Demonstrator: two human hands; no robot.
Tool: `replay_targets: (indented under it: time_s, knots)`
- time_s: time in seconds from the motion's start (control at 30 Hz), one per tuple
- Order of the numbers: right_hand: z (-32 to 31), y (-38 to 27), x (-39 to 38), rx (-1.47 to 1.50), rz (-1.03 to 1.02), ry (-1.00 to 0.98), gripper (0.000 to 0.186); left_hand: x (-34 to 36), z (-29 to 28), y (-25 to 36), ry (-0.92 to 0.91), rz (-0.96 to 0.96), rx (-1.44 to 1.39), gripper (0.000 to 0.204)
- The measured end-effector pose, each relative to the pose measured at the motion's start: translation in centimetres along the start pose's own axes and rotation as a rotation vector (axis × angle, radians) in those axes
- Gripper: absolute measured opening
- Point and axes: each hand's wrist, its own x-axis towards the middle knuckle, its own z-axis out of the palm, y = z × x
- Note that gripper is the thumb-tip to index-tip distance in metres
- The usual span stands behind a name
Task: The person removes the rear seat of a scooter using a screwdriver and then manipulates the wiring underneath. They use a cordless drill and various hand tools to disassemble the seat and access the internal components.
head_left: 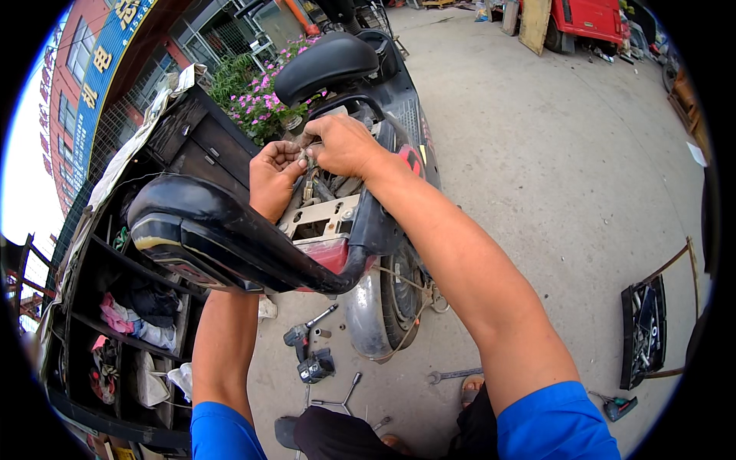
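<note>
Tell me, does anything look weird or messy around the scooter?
Yes: the scooter is opened up, with wires showing that would usually be covered. Its fender looks dusty or scuffed. A drill and a wrench lie loose on the ground, where someone might trip.

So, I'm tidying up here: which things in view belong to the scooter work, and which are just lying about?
Likely part of the job:
scooter
exposed wiring
cordless power tool
wrench
tool tray

Apparently just lying about:
shelved cloths
pink flowers
red vehicle
</note>
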Motion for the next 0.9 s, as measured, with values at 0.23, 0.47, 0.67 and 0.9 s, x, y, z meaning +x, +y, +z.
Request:
replay_targets:
  time_s: [0.23, 0.47, 0.67, 0.9]
  knots:
    - [-0.3, -0.6, 0.3, -0.257, 0.263, -0.020, 0.021, 0.1, -0.2, -0.6, 0.038, 0.018, 0.069, 0.020]
    - [0.1, 0.5, 0.0, -0.309, -0.114, 0.139, 0.027, 0.0, 0.0, 0.0, 0.048, 0.001, 0.074, 0.018]
    - [0.5, -0.1, 0.1, 0.026, -0.089, 0.024, 0.023, 0.0, -0.3, -0.1, 0.008, 0.025, 0.058, 0.019]
    - [0.2, 0.3, 0.4, -0.097, 0.073, 0.017, 0.023, 0.0, 0.1, -0.5, 0.011, -0.034, -0.042, 0.022]
